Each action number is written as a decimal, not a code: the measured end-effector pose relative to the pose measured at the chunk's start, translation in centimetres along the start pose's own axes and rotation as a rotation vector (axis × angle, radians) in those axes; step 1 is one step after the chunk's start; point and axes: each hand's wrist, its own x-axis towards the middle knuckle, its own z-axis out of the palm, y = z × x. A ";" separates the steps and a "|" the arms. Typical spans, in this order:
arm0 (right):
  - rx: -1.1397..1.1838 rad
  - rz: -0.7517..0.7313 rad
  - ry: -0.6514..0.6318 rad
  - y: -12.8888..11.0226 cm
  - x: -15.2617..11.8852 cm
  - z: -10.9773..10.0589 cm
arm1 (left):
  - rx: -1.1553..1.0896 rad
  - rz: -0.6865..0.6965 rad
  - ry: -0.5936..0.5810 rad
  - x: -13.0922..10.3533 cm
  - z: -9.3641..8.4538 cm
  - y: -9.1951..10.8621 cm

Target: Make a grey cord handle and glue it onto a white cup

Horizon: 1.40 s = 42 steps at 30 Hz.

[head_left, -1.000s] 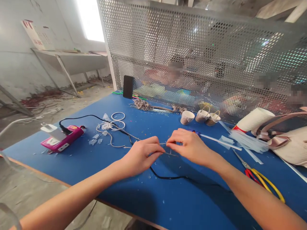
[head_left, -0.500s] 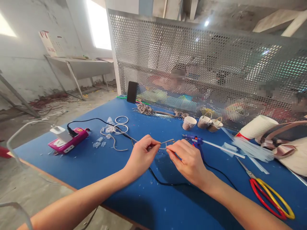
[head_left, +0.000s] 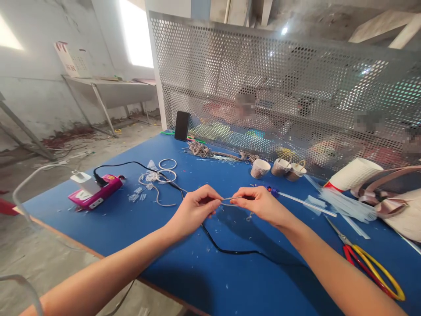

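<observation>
Since the earlier frame, my right hand (head_left: 263, 204) has risen slightly; both hands pinch the thin cord (head_left: 226, 199) above the blue surface (head_left: 237, 281). Uneven pulling could make it slip. My fingers hide its ends; the glue gun (head_left: 273, 192) is mostly covered.

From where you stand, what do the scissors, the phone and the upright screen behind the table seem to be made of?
Scissors: shiny grey blades, so probably steel; smooth red and yellow handles, likely plastic.
Phone: glossy, flat black face, perhaps glass; its body is too small to judge.
Screen: grey sheet with punched holes and a dull sheen, apparently metal.
</observation>
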 end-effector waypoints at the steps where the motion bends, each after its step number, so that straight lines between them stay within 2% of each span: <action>1: 0.044 0.005 0.017 0.2 0.0 0.3 | -0.058 -0.052 0.030 0.0 0.2 -0.1; 6: 0.209 0.017 0.075 1.4 -0.2 1.7 | -0.289 -0.213 0.172 -0.2 1.4 -0.7; 9: 0.279 0.065 0.068 2.0 -0.4 2.5 | -0.433 -0.278 0.207 -0.1 1.8 -0.8; 13: 0.334 0.127 0.042 2.5 -0.6 3.5 | -0.526 -0.325 0.201 -0.1 1.8 -0.8; 18: 0.286 0.120 0.008 3.4 -0.9 4.3 | -0.606 -0.378 0.143 -0.1 1.8 -0.8; 22: 0.215 0.100 0.036 4.2 -1.8 4.3 | -0.614 -0.398 0.151 0.1 1.8 -0.9; 24: 0.094 0.000 0.119 4.7 -2.7 3.7 | -0.578 -0.393 0.180 0.3 1.6 -0.8; 27: -0.168 -0.127 0.360 6.3 -4.5 1.6 | -0.491 -0.377 0.222 0.8 1.3 -0.9; 28: -0.237 -0.095 0.464 7.1 -5.0 0.7 | -0.460 -0.371 0.230 1.0 1.1 -0.9; 30: -0.323 0.063 0.680 9.0 -5.5 -1.3 | -0.408 -0.355 0.247 1.4 1.1 -1.1; 32: -0.336 0.210 0.782 10.8 -5.2 -3.0 | -0.370 -0.339 0.260 1.8 1.2 -1.4; 33: -0.327 0.244 0.778 11.5 -4.8 -3.7 | -0.355 -0.332 0.266 1.9 1.3 -1.5; 36: -0.286 0.250 0.653 12.3 -2.9 -4.7 | -0.315 -0.315 0.276 2.3 1.8 -1.9; 42: -0.202 0.268 0.489 11.5 -0.2 -4.5 | -0.250 -0.292 0.282 2.6 2.2 -2.4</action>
